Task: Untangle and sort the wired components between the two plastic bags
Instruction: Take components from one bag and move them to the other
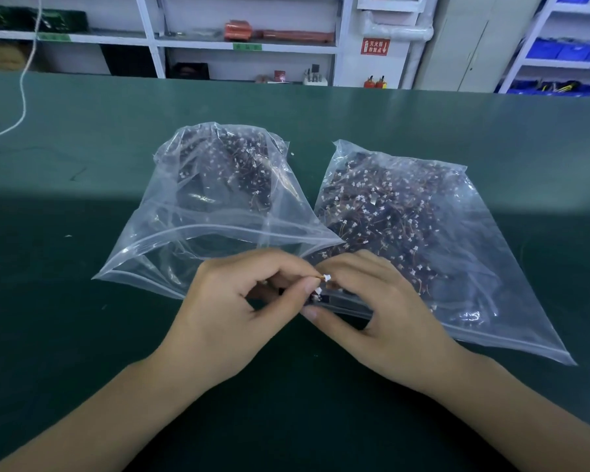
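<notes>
Two clear plastic bags lie side by side on the green table. The left bag has its mouth open toward me and holds a dark heap of wired components at its far end. The right bag lies flatter and is filled with several dark components with thin wires and small white connectors. Between the bags' near ends, my left hand and my right hand meet, and both pinch a small wired component with a white connector showing between the fingertips. Its dark body is mostly hidden by my fingers.
The green table stretches wide around the bags. A white cord hangs down onto its far left. White shelving with boxes and rolls stands behind the table, and blue bins fill shelves at the far right.
</notes>
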